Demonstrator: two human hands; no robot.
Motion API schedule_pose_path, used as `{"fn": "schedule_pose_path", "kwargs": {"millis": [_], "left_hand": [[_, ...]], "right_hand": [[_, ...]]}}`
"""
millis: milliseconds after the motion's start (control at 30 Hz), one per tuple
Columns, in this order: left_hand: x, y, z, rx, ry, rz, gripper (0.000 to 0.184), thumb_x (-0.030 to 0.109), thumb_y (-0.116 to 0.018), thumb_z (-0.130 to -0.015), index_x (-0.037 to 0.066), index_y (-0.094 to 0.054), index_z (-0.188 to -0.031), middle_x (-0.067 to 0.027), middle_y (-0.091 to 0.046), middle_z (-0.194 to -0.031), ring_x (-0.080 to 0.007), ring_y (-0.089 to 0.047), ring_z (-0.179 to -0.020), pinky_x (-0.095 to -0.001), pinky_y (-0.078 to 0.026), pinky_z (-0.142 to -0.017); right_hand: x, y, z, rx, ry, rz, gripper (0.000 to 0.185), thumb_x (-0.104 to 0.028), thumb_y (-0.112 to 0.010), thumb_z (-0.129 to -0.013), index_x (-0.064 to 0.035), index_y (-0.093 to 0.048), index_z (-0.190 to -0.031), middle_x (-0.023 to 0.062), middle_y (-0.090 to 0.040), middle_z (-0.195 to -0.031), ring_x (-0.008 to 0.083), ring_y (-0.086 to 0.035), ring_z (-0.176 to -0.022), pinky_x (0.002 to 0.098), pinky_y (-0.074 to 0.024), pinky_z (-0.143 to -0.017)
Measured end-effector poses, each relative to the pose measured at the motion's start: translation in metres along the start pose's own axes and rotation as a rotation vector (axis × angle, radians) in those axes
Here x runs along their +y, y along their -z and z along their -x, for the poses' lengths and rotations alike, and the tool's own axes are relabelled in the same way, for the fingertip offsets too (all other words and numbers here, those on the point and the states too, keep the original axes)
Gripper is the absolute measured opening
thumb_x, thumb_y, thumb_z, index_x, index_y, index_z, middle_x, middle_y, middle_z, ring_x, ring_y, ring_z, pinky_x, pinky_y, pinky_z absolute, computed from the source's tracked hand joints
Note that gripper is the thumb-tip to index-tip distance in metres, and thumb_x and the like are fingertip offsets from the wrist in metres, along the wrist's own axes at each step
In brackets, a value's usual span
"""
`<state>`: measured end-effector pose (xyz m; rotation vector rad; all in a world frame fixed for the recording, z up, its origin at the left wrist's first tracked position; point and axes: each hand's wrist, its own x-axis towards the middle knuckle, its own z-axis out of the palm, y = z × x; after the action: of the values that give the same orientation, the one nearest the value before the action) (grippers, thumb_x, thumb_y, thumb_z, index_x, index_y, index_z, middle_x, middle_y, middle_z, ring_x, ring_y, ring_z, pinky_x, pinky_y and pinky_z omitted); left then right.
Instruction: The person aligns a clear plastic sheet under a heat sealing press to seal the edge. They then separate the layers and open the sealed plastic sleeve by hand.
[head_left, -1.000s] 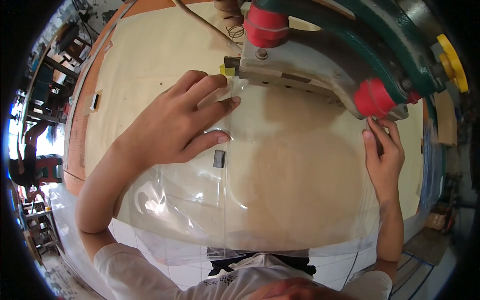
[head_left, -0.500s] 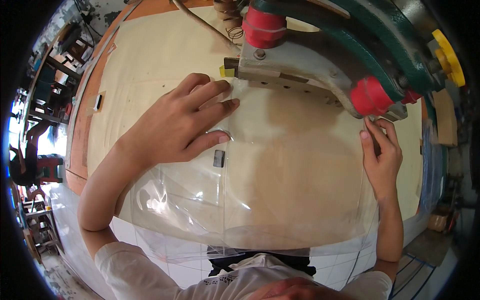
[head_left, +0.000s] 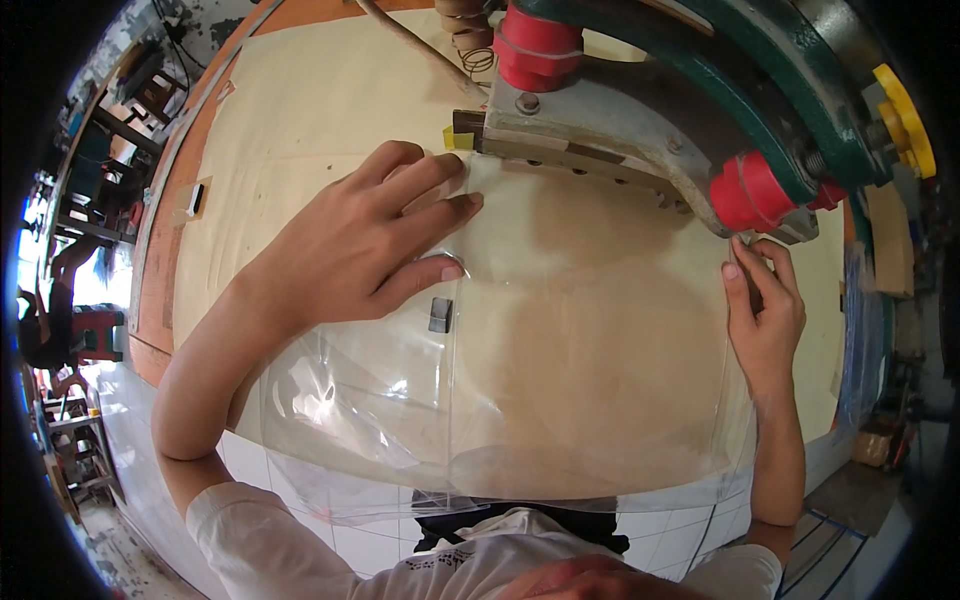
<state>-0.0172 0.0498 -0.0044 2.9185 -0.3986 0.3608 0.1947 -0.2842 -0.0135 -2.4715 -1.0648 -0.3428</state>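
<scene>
A clear plastic sheet lies over the cream-covered table and drapes past its front edge. My left hand rests on the sheet left of the machine's bar, fingers apart and fingertips along a crease or edge in the plastic. Just below its thumb is a small dark rectangular piece. At the other end of the bar, my right hand pinches the sheet's right edge between thumb and fingers. The press-like machine, a grey metal bar under a green arm with red insulators, stands above the plastic's far edge.
A yellow knob sticks out at the machine's right. A cable and a coil spring are behind the bar. A small black-and-white object lies at the table's left. Folded clear plastic hangs at the right.
The view has shifted slightly, so the machine appears a little farther right. Both hands keep nearly the same places on the plastic sheet.
</scene>
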Motion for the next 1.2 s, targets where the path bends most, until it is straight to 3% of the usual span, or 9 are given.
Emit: {"fn": "schedule_pose_path", "kwargs": {"millis": [400, 633, 867, 933, 967, 1200], "left_hand": [[-0.001, -0.001, 0.002, 0.003, 0.001, -0.001, 0.050, 0.038, -0.061, -0.092, -0.002, -0.062, -0.123, -0.0192, -0.054, -0.125, -0.0389, -0.052, -0.113, -0.0458, -0.047, -0.098], [0.000, 0.000, -0.002, -0.037, -0.034, -0.047, 0.046, 0.036, -0.057, -0.094, -0.002, -0.062, -0.119, -0.0177, -0.051, -0.141, -0.0401, -0.052, -0.111, -0.0471, -0.048, -0.096], [0.009, 0.008, -0.013, -0.081, -0.026, -0.026, 0.045, 0.036, -0.052, -0.096, -0.004, -0.061, -0.114, -0.0190, -0.054, -0.139, -0.0436, -0.052, -0.108, -0.0492, -0.047, -0.095], [0.011, 0.009, -0.015, -0.068, 0.019, 0.013, 0.045, 0.035, -0.051, -0.096, -0.005, -0.060, -0.113, -0.0201, -0.055, -0.138, -0.0449, -0.052, -0.106, -0.0506, -0.046, -0.095], [0.009, 0.008, -0.015, -0.040, -0.013, -0.021, 0.041, 0.033, -0.056, -0.093, -0.002, -0.062, -0.113, -0.0160, -0.057, -0.135, -0.0417, -0.053, -0.104, -0.0470, -0.049, -0.090], [0.013, 0.005, -0.017, -0.062, -0.011, -0.048, 0.045, 0.035, -0.054, -0.094, -0.005, -0.062, -0.114, -0.0168, -0.056, -0.137, -0.0440, -0.052, -0.105, -0.0493, -0.048, -0.092]], "right_hand": [[0.002, 0.001, 0.000, -0.013, -0.007, 0.007, 0.030, -0.025, -0.066, -0.094, -0.0039, -0.072, -0.115, 0.0103, -0.064, -0.106, 0.0237, -0.066, -0.084, 0.0318, -0.0517, -0.067], [-0.002, 0.003, 0.000, -0.001, -0.025, -0.034, 0.029, -0.024, -0.067, -0.093, -0.0052, -0.072, -0.115, 0.0100, -0.064, -0.105, 0.0211, -0.066, -0.074, 0.0315, -0.0517, -0.065], [0.005, 0.008, -0.001, 0.027, -0.009, -0.033, 0.030, -0.028, -0.068, -0.091, -0.0079, -0.074, -0.112, 0.0057, -0.065, -0.106, 0.0200, -0.061, -0.060, 0.0314, -0.0506, -0.062], [0.007, 0.007, 0.000, 0.042, -0.008, -0.024, 0.029, -0.028, -0.069, -0.091, -0.0077, -0.074, -0.111, 0.0054, -0.065, -0.105, 0.0196, -0.060, -0.059, 0.0315, -0.0503, -0.061], [0.008, 0.007, 0.000, 0.048, 0.016, -0.033, 0.029, -0.028, -0.069, -0.090, -0.0074, -0.074, -0.110, 0.0052, -0.065, -0.104, 0.0192, -0.060, -0.058, 0.0316, -0.0499, -0.060], [0.010, 0.005, 0.003, 0.063, 0.021, -0.032, 0.027, -0.027, -0.069, -0.090, -0.0062, -0.075, -0.107, 0.0047, -0.063, -0.101, 0.0192, -0.063, -0.060, 0.0341, -0.0505, -0.059]]}}
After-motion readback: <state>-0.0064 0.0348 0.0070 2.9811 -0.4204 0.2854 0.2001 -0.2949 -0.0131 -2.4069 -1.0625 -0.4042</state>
